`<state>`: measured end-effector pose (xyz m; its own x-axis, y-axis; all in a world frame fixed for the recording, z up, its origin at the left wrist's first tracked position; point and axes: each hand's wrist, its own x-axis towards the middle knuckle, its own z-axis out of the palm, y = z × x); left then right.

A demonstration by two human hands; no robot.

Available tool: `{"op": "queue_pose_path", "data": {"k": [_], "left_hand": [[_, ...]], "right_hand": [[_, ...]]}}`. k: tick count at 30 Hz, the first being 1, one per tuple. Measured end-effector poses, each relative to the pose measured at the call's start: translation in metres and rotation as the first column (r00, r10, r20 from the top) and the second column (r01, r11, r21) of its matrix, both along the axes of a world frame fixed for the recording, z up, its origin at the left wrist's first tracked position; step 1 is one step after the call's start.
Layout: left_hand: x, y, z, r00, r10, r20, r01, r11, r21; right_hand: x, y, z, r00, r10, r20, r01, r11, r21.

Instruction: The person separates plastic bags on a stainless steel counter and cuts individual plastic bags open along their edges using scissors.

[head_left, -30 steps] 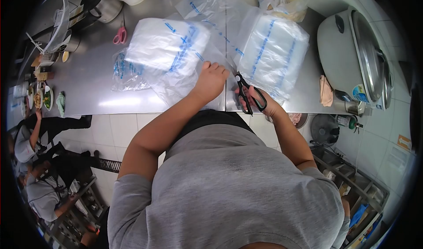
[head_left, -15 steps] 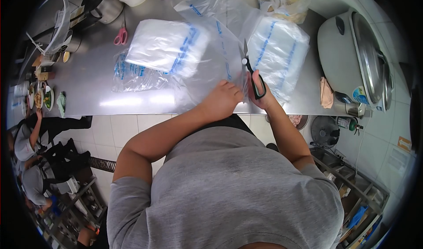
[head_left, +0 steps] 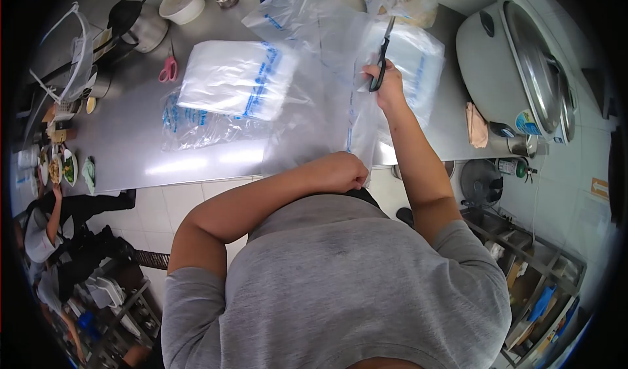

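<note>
A clear plastic bag with blue print [head_left: 320,101] is spread over the steel table. My left hand [head_left: 345,171] is closed on its near edge at the table's front, close to my body. My right hand [head_left: 390,84] is wrapped round black-handled scissors [head_left: 382,55], whose blades point away from me. It is farther up along the bag's right side, and its fingers seem to touch the plastic there. A folded stack of white plastic bags [head_left: 229,78] lies to the left, another stack [head_left: 425,68] to the right, partly behind my right hand.
Pink-handled scissors [head_left: 169,68] and a crumpled printed wrapper [head_left: 203,130] lie on the left. A large lidded cooker [head_left: 487,75] stands at right with a folded cloth [head_left: 477,126] before it. A kettle [head_left: 140,32] and white tub [head_left: 183,4] are at the back. People sit far left.
My right hand has moved away from me with the scissors, up along the bag's right side. My left hand has drawn closer to my body. The camera view has shifted slightly.
</note>
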<state>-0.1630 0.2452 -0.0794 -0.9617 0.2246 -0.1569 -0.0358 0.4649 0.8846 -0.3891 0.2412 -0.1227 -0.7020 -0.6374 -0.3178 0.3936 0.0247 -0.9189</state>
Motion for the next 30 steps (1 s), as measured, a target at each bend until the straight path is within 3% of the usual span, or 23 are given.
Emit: {"op": "queue_pose_path", "data": {"k": [4, 7, 10, 12, 13, 19, 22, 24, 26, 28, 30], "left_hand": [[-0.017, 0.010, -0.008, 0.995, -0.032, -0.089, 0.032, 0.999, -0.004], [-0.050, 0.022, -0.019, 0.983, 0.001, -0.182, -0.016, 0.997, -0.082], [-0.094, 0.029, -0.042, 0.944, 0.112, -0.311, -0.135, 0.990, -0.050], [-0.122, 0.035, -0.065, 0.939, 0.182, -0.293, -0.190, 0.982, 0.001], [-0.135, 0.037, -0.067, 0.934, 0.220, -0.282, -0.222, 0.975, 0.026], [-0.173, 0.041, -0.067, 0.954, 0.279, -0.108, -0.283, 0.959, -0.019], [-0.175, 0.039, -0.047, 0.955, 0.290, 0.067, -0.296, 0.946, 0.134], [-0.177, 0.019, -0.039, 0.855, 0.513, 0.076, -0.516, 0.826, 0.225], [-0.179, -0.027, -0.051, 0.455, 0.876, -0.161, -0.850, 0.481, 0.212], [-0.174, -0.075, -0.039, 0.185, 0.868, -0.461, -0.982, 0.142, -0.126], [-0.164, -0.095, -0.071, 0.278, 0.836, -0.473, -0.951, 0.171, -0.257]], "right_hand": [[-0.022, 0.042, 0.019, 0.951, -0.166, -0.263, 0.188, 0.980, 0.063], [-0.065, 0.069, 0.028, 0.828, -0.315, -0.464, 0.341, 0.940, -0.031], [-0.119, 0.077, 0.035, 0.603, -0.178, -0.778, 0.424, 0.897, 0.123], [-0.149, 0.072, 0.022, 0.495, -0.050, -0.867, 0.473, 0.853, 0.221], [-0.166, 0.069, 0.012, 0.440, 0.022, -0.898, 0.499, 0.825, 0.265], [-0.195, 0.063, 0.001, 0.445, 0.157, -0.882, 0.519, 0.757, 0.397], [-0.206, 0.063, -0.006, 0.487, 0.237, -0.841, 0.486, 0.726, 0.487], [-0.211, 0.067, -0.013, 0.485, 0.275, -0.830, 0.451, 0.735, 0.506], [-0.210, 0.069, -0.011, 0.508, 0.324, -0.798, 0.444, 0.695, 0.565], [-0.209, 0.074, -0.021, 0.483, 0.331, -0.811, 0.470, 0.683, 0.559], [-0.199, 0.080, -0.011, 0.440, 0.240, -0.865, 0.476, 0.754, 0.452]]}}
